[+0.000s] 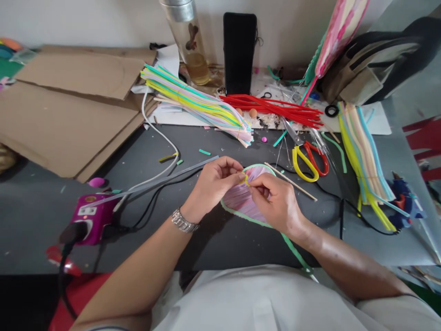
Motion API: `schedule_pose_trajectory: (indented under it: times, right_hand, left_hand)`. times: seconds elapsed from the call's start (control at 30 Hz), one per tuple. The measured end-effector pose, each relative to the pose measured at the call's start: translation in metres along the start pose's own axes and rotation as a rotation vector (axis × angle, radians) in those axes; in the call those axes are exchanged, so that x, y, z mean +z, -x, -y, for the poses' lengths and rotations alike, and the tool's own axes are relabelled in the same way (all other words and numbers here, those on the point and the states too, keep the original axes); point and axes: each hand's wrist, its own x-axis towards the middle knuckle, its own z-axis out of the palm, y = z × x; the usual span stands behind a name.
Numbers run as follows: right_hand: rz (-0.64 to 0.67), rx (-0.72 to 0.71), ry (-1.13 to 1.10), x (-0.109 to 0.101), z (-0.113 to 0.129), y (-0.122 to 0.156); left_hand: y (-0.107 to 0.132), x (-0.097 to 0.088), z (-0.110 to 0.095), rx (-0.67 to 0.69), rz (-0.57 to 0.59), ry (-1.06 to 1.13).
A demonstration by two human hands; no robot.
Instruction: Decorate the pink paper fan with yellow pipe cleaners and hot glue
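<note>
Between the fingertips of both hands is a small bent piece of yellow pipe cleaner (245, 178). My left hand (222, 180), with a metal watch on its wrist, pinches it from the left. From the right, my right hand (274, 197) pinches its other side. Under the hands lies a pink and lilac petal-like shape (237, 200) edged in pale green, partly hidden by my right hand. A green stem (296, 253) runs from it toward my body. A thin wooden stick (292, 183) rests just right of the shape.
Scissors (306, 163) with yellow and red handles lie beyond my right hand. Pipe cleaner bundles, multicoloured (196, 103), red (275, 108) and pastel (365, 151), surround the work. A glue gun (406, 202), purple power strip (93, 216), cardboard (65, 124), phone (239, 53) and bottle (189, 43) stand around.
</note>
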Motion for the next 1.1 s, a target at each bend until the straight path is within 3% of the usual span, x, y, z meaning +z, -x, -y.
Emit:
schedule_pose_trajectory:
  times: [0.3, 0.53, 0.7, 0.9, 1.1]
  right_hand:
    - [-0.021, 0.019, 0.045, 0.002, -0.006, 0.002]
    - [0.023, -0.011, 0.030, 0.007, 0.000, 0.007]
    - [0.080, 0.071, 0.009, 0.005, 0.002, 0.009]
    - [0.106, 0.018, 0.311, 0.001, -0.001, 0.008]
    - [0.147, 0.027, 0.327, 0.007, -0.011, 0.008]
  left_hand:
    - [-0.002, -0.006, 0.001, 0.130, 0.071, -0.177]
    - [0.003, 0.002, 0.006, 0.221, -0.022, -0.234]
    - [0.005, 0.008, 0.009, 0.258, -0.050, -0.389]
    - [0.000, 0.004, 0.010, 0.264, -0.027, -0.598]
    - [-0.004, -0.010, 0.008, 0.405, -0.152, -0.779]
